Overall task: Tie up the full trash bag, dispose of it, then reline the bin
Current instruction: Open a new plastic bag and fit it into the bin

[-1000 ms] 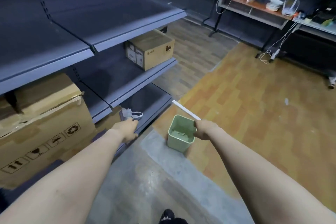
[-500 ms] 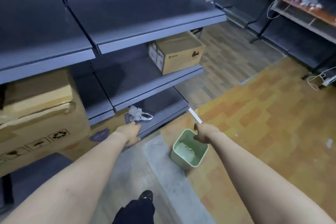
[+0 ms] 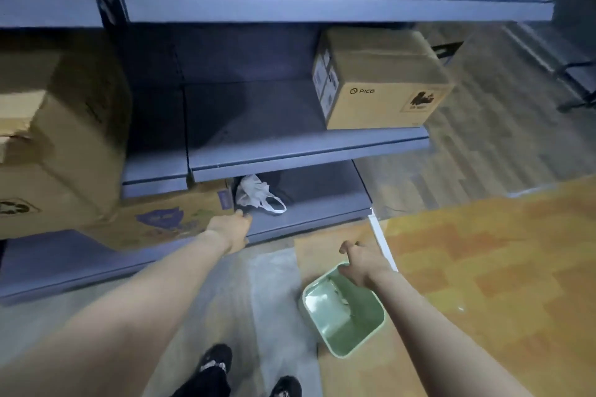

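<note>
Reaching toward bottom shelf: left hand (image 3: 233, 229), arm outstretched, fingertips at front lip of lowest blue-grey metal shelf (image 3: 309, 219); nothing held; fingers foreshortened, curl not readable, so degree of opening cannot be told.

Crumpled white plastic bag with loop handles (image 3: 256, 195): lying on that lowest shelf, at roughly 1 o'clock from left hand, just beyond fingertips, apart from them; one handle loop trailing toward 4 o'clock across shelf surface.

Pale green square plastic waste bin (image 3: 345, 313): on floor, tilted, mouth toward camera, unlined; small scrap visible inside.

Right hand (image 3: 361, 263): at far rim of bin, at about 12 o'clock of its opening, one finger pointing away; whether gripping rim or only resting against it cannot be told.

Bag to bin: well apart, bag at about 11 o'clock from bin.

Brown cardboard box printed PICO (image 3: 380, 80): on middle shelf, at 1 o'clock from bag. Large brown cardboard carton with recycling symbol (image 3: 58, 138): at 9 o'clock. Flattened printed cardboard sheet (image 3: 167, 219): beneath it, just beside left hand. White strip (image 3: 382, 242): on floor at shelf corner. Black shoes (image 3: 216, 361): at 6 o'clock.
</note>
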